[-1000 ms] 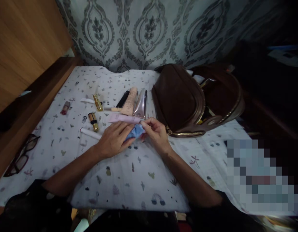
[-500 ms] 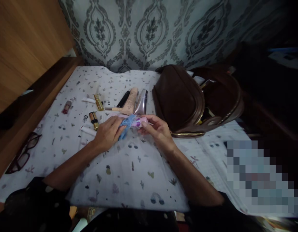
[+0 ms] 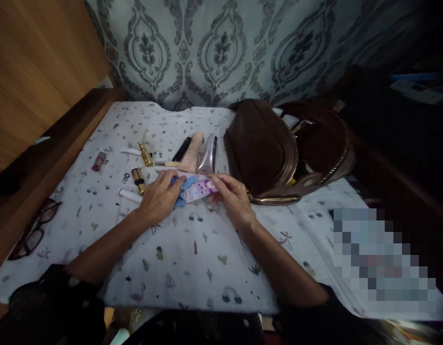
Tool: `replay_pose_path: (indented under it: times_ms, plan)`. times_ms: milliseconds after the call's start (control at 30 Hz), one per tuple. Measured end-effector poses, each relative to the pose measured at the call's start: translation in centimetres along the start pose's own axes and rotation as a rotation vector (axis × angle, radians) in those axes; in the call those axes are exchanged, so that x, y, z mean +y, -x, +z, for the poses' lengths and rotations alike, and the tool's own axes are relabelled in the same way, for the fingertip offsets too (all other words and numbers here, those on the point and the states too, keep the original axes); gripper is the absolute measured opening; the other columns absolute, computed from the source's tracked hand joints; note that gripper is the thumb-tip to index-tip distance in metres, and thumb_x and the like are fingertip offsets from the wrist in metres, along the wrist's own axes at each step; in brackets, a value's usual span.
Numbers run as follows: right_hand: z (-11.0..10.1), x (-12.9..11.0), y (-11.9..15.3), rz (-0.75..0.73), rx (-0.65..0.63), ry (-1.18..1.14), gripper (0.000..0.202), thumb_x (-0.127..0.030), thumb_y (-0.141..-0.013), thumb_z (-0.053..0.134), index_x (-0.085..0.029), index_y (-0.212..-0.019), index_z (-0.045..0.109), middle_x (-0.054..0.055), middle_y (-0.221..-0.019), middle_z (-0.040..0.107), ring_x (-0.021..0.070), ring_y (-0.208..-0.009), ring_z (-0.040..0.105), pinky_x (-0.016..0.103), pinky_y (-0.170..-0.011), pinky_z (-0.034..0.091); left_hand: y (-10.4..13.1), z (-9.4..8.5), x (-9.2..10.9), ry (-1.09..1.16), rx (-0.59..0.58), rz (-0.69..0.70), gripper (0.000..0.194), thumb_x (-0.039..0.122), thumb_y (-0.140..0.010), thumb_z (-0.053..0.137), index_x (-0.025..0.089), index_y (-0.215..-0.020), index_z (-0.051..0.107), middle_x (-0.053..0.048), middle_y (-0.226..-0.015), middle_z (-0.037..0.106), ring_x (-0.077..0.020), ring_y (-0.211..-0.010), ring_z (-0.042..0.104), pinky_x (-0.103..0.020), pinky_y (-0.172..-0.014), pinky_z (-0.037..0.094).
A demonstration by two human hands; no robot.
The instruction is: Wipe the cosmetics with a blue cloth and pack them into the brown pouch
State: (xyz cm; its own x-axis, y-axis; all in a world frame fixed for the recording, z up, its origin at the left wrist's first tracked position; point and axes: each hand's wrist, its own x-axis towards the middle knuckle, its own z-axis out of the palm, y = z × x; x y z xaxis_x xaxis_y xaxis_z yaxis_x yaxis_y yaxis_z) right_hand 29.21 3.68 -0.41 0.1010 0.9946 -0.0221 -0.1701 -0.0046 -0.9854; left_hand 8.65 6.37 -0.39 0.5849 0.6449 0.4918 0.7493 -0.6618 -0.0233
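A small blue cloth (image 3: 180, 200) is bunched in my left hand (image 3: 161, 196), whose fingers are closed on it. The cloth presses against the left part of a flat pink and purple printed tube or packet (image 3: 197, 189); I cannot tell which it is. My right hand (image 3: 233, 195) pinches that item's right end between thumb and fingers. Just behind my hands lie a beige tube (image 3: 192, 152), a silver tube (image 3: 208, 155) and a black tube-like item (image 3: 181, 149). Close to my left hand are a gold and black lipstick (image 3: 137, 179) and a white stick (image 3: 130, 195).
An unzipped brown bag (image 3: 259, 148) stands at the right on a white printed cloth (image 3: 192, 273). A gold bottle (image 3: 145, 154), a small reddish bottle (image 3: 98, 161) and eyeglasses (image 3: 33, 237) lie to the left. A patterned curtain (image 3: 221, 52) hangs behind.
The printed item has turned so that its broad face with a cartoon shows. The blue cloth has shifted left on it and covers less. The view has moved slightly.
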Motion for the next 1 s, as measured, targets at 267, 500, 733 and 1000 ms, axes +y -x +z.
replay_pose_path:
  times_ms: [267, 500, 733, 1000]
  plan:
    - [0.4, -1.0, 0.4, 0.062, -0.093, 0.007, 0.041, -0.051, -0.066, 0.079, -0.021, -0.091, 0.065, -0.003, -0.059, 0.064, 0.0160, -0.050, 0.061, 0.030, -0.050, 0.054, -0.1, -0.9, 1.4, 0.037, -0.009, 0.169, 0.023, 0.017, -0.098, 0.041, 0.016, -0.105, 0.062, -0.006, -0.092, 0.063, -0.0191, -0.082, 0.059, -0.028, -0.063, 0.049]
    - [-3.2, -6.2, 3.9, -0.271, 0.195, 0.337, 0.026, -0.043, -0.077, 0.075, -0.019, -0.079, 0.067, 0.002, -0.075, 0.064, 0.0130, -0.062, 0.059, 0.024, -0.052, 0.049, -1.5, -2.3, 2.4, 0.366, -0.003, 0.094, 0.021, 0.012, -0.093, 0.041, 0.017, -0.102, 0.059, -0.007, -0.100, 0.066, -0.0184, -0.093, 0.064, -0.028, -0.078, 0.053]
    - [-10.5, -14.3, 7.2, -0.546, 0.662, 0.319, 0.021, -0.039, -0.083, 0.073, -0.019, -0.076, 0.072, 0.006, -0.073, 0.069, 0.0114, -0.051, 0.054, 0.026, -0.045, 0.042, -9.0, -3.2, 11.1, 0.599, -0.359, 0.356, 0.064, 0.017, -0.091, 0.042, 0.011, -0.151, 0.019, -0.012, -0.110, 0.071, -0.0213, -0.092, 0.070, -0.032, -0.072, 0.055]
    - [-16.0, -16.6, 5.9, -0.474, 0.659, 0.499, 0.023, -0.035, -0.072, 0.084, -0.025, -0.091, 0.075, 0.005, -0.076, 0.072, 0.0180, -0.056, 0.067, 0.032, -0.049, 0.055, -12.6, -0.6, 15.2, 0.621, -0.595, 0.274, 0.055, 0.019, -0.089, 0.043, 0.014, -0.143, 0.033, -0.005, -0.085, 0.072, -0.0214, -0.070, 0.069, -0.033, -0.062, 0.053]
